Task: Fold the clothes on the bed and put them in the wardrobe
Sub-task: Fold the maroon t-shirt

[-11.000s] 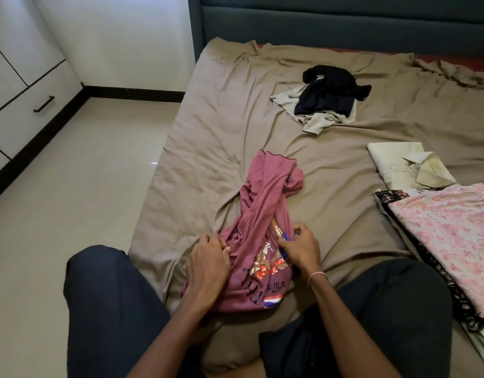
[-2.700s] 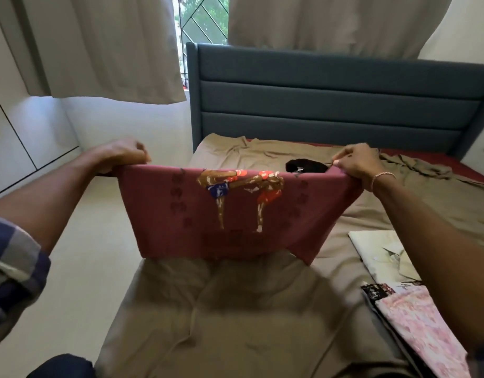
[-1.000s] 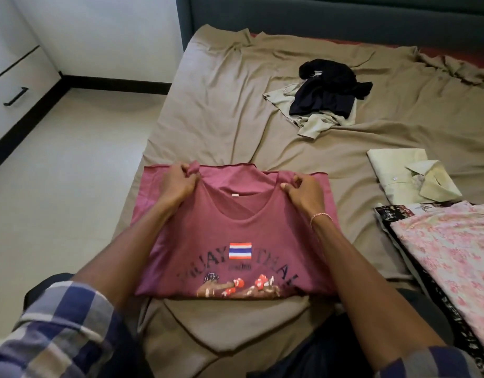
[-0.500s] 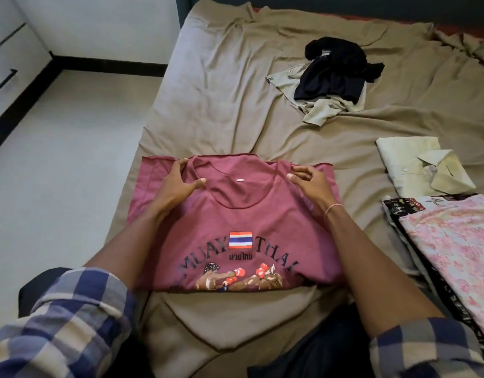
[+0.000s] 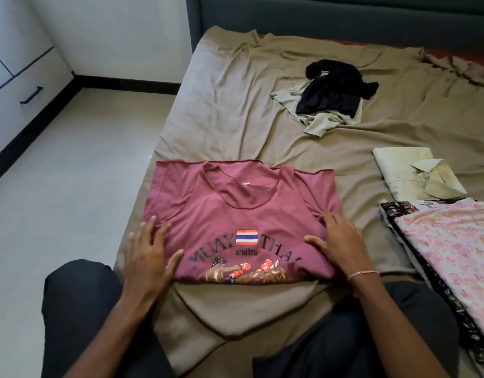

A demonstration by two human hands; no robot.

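The maroon shirt (image 5: 240, 214) lies flat at frame centre on the bed (image 5: 235, 110). The left hand (image 5: 148, 257) and right hand (image 5: 339, 246) press it with straight, spread fingers. A dark heap (image 5: 330, 88) sits upper right, folded clothes (image 5: 415, 175) right.

The T-shirt (image 5: 243, 208) lies on the bed (image 5: 221, 105), folded clothes (image 5: 404, 173) right of it, a crumpled heap (image 5: 330, 91) behind.
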